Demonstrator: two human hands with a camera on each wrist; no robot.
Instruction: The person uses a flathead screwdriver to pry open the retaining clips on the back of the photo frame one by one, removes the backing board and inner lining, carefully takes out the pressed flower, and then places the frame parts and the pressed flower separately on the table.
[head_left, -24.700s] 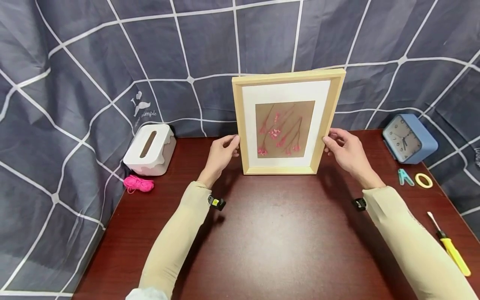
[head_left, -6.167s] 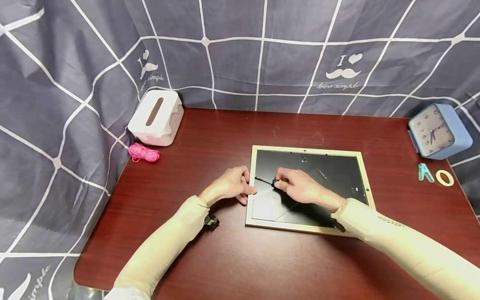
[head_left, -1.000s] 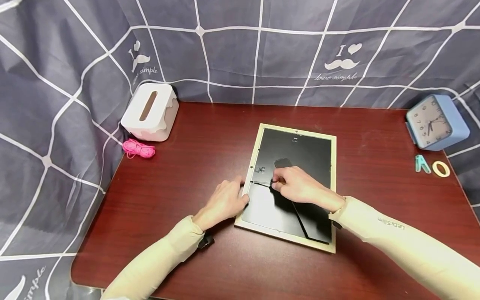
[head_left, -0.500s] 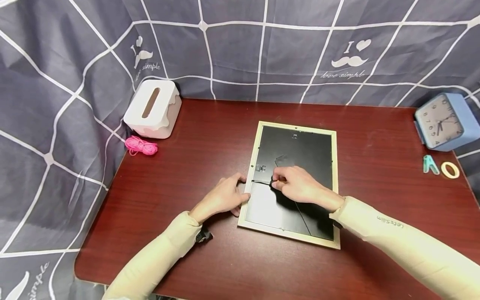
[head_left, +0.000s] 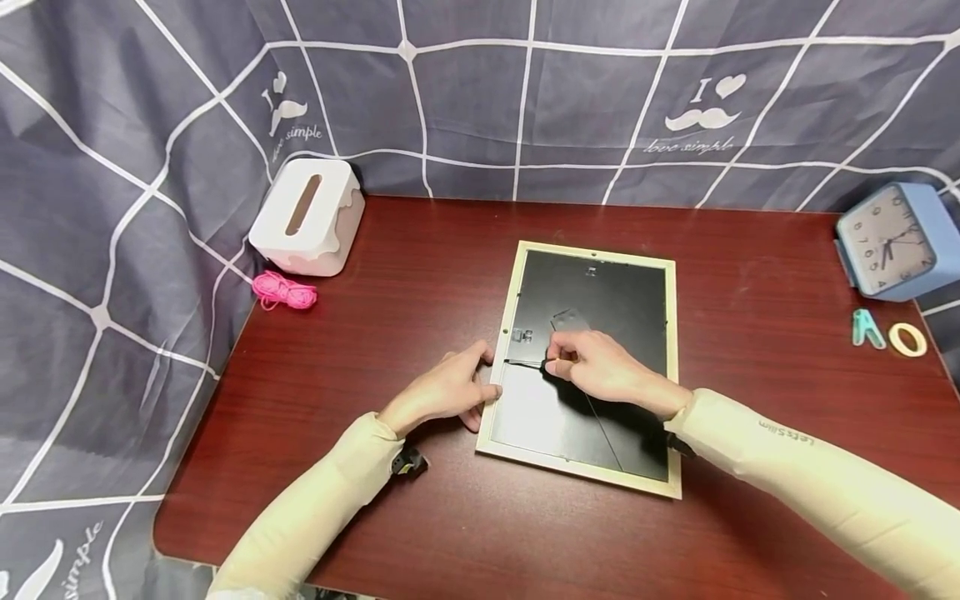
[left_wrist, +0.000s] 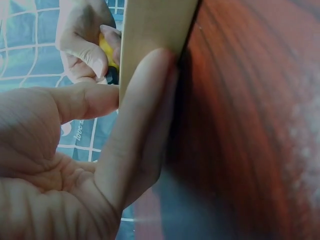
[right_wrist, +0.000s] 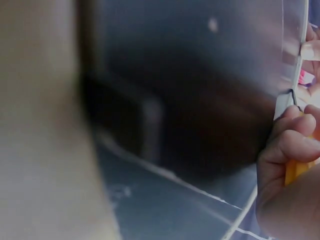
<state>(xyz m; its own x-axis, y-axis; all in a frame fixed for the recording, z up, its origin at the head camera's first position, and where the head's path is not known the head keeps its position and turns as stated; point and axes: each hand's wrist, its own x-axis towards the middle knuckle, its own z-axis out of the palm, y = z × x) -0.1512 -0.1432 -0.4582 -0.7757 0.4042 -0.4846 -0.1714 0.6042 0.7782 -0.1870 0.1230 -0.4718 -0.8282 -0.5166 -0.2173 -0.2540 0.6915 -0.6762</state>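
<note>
The picture frame lies face down on the table, its black backing board up and its pale wooden rim around it. My left hand holds the frame's left side, thumb on the rim and fingers along the outer edge, as the left wrist view shows. My right hand grips a screwdriver low over the backing. Its yellow handle shows between the fingers in the right wrist view. The screwdriver's tip is at the inner left edge of the rim. Part of the backing's stand flap is hidden under the right hand.
At the back left stand a white and pink tissue box and a bundle of pink cord. A blue alarm clock, a teal clip and a cream ring are at the right. A grid-patterned curtain hangs behind.
Long before, the frame stood upright, picture showing, and the screwdriver lay at the right. Since several seconds ago, the frame has been turned lengthwise. During the last second, the stand flap has settled flatter.
</note>
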